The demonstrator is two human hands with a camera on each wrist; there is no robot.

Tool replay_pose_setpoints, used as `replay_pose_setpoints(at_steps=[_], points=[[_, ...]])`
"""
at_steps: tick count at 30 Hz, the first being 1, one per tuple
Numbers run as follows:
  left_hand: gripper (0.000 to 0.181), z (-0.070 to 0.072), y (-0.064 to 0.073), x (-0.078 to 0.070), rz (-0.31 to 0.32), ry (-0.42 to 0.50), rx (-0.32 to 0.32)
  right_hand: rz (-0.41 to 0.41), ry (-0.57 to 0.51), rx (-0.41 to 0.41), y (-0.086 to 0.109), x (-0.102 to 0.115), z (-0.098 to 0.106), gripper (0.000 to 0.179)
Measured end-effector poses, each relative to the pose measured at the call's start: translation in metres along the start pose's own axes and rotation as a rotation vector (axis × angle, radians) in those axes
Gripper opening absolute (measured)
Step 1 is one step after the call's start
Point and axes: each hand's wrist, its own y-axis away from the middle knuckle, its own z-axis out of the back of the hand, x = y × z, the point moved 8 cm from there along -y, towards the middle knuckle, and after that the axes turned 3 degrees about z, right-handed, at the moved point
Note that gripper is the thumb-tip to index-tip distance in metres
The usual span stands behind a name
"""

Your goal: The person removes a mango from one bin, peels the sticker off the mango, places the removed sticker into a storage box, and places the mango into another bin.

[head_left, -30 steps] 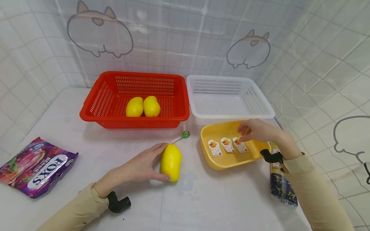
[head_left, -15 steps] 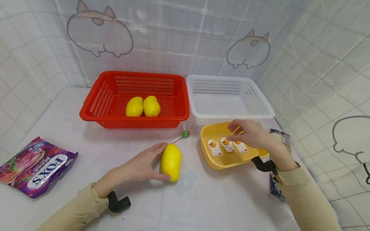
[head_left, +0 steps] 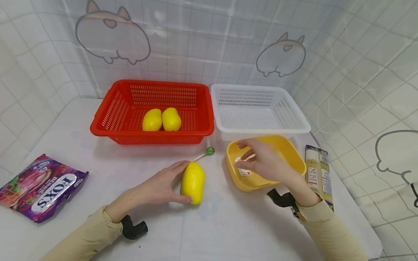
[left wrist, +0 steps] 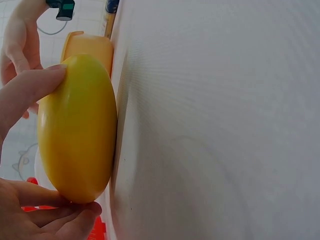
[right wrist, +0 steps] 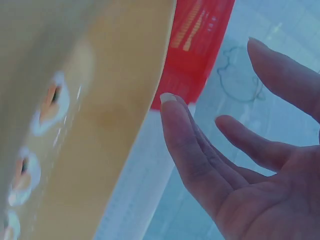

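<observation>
On the tabletop lies a yellow mango (head_left: 193,183), held at its two ends between the thumb and fingers of my left hand (head_left: 160,186). The left wrist view shows the thumb on one end of the mango (left wrist: 77,132) and the fingertips at the other. My right hand (head_left: 266,163) hovers over the left part of a yellow plastic tub (head_left: 292,157), fingers spread and loosely bent, nothing between them. Inside the tub are mango-picture stickers (head_left: 244,172), partly hidden by that hand in the head view. Several stickers (right wrist: 22,175) show in the right wrist view.
Behind stands a red basket (head_left: 153,139) holding two mangoes (head_left: 161,120), beside a white basket (head_left: 261,128). A lollipop (head_left: 209,150) lies in front of them. A purple Fox's bag (head_left: 42,188) is at left, a pasta packet (head_left: 318,170) at right.
My right hand has moved left across the tub, from its right half to above the leftmost sticker, uncovering the pasta packet. The left hand and mango have stayed in place.
</observation>
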Motion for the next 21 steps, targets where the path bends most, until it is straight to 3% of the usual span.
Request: replay_pose_setpoints(at_steps=[4,11,17,21], points=[[0.117,0.000,0.000,0.000,-0.003,0.004,0.001,0.039,-0.048,0.007,-0.002,0.010,-0.014,0.057],[0.117,0.002,0.000,0.000,-0.017,0.005,-0.005,0.014,-0.115,0.031,-0.009,0.024,-0.042,0.068],[0.115,0.003,0.000,-0.002,-0.031,0.012,-0.012,0.041,-0.138,0.104,-0.016,0.035,-0.065,0.061],[0.115,0.003,0.000,-0.002,-0.035,0.017,-0.012,0.016,-0.144,0.153,-0.020,0.035,-0.076,0.063]])
